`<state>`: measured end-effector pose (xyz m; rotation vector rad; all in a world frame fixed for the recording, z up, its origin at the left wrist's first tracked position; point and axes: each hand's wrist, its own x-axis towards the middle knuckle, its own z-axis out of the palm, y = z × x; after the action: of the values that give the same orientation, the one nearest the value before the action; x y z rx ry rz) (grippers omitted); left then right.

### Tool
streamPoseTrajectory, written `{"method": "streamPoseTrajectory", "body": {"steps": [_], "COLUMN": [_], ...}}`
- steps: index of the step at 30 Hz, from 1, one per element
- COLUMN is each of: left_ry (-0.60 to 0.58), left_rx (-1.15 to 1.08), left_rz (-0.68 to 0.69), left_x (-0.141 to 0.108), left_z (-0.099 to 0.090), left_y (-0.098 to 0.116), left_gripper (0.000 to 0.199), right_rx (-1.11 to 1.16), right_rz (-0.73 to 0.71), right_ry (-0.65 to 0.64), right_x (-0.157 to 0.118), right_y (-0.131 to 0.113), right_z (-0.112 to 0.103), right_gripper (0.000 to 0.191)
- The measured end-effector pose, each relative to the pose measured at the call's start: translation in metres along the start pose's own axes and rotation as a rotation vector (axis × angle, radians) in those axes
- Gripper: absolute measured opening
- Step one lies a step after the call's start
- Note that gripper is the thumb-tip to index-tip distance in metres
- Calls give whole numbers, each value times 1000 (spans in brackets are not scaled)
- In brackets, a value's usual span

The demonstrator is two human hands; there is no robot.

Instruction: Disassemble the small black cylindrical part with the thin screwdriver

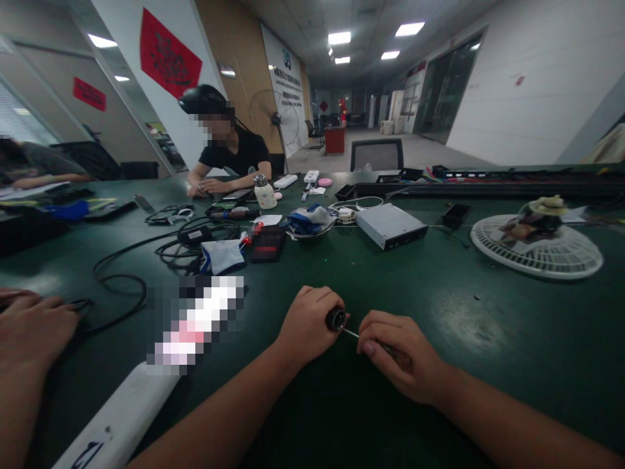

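Note:
My left hand (308, 324) is closed around a small black cylindrical part (336, 318) with a round, hollow-looking end. In my right hand (407, 348) is a screwdriver (350, 333), its thin metal shaft pointing left toward the black part. The tip comes close to that part's rim, but I cannot tell whether it touches. My fingers hide most of the screwdriver's handle. Both hands are just above the dark green table (342, 273).
Left of my arm lies a long white device (131, 404), partly pixelated. Another person's hand (36, 332) rests farther left beside a black cable (117, 277). Ahead stand a grey disc drive (390, 225) and a bunched cloth (310, 218); a white fan grille (537, 254) lies right. A person (234, 153) sits opposite.

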<state>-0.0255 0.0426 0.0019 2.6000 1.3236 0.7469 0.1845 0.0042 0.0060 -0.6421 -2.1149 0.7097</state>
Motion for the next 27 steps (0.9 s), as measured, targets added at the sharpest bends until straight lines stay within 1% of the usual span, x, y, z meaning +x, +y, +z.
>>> {"method": "streamPoseTrajectory", "body": {"steps": [1,3,5,6,8,10,11,15,19,24,27], "left_ry": [-2,-4,1,2,-2,-5,-5,2,2,5,1], "left_rx": [2,4,5,4,3,-1,-4,-5,1,1,1], "left_rz": [5,14,15,15,17,20,21,15,20,22,25], "left_x": [0,0,0,0,0,0,0,0,0,0,0], "left_z": [0,0,0,0,0,0,0,0,1,2,2], "left_y": [0,0,0,0,0,0,0,0,-1,-1,-1], "left_gripper": [9,8,8,8,8,8,8,8,7,6,6], "right_rx": [-19,-58,-57,-40,-2,-8,-29,-70,-19,-45,-17], "right_rz": [0,18,36,34,12,-7,-9,14,6,15,5], "right_ry": [9,77,134,129,66,11,13,117,50,82,26], "right_x": [0,-1,0,0,1,1,1,0,1,1,1], "right_y": [0,1,1,1,0,0,0,0,0,-2,-2], "right_z": [0,0,0,0,0,0,0,0,0,0,0], "right_gripper": [21,24,23,20,17,18,20,23,17,19,17]}}
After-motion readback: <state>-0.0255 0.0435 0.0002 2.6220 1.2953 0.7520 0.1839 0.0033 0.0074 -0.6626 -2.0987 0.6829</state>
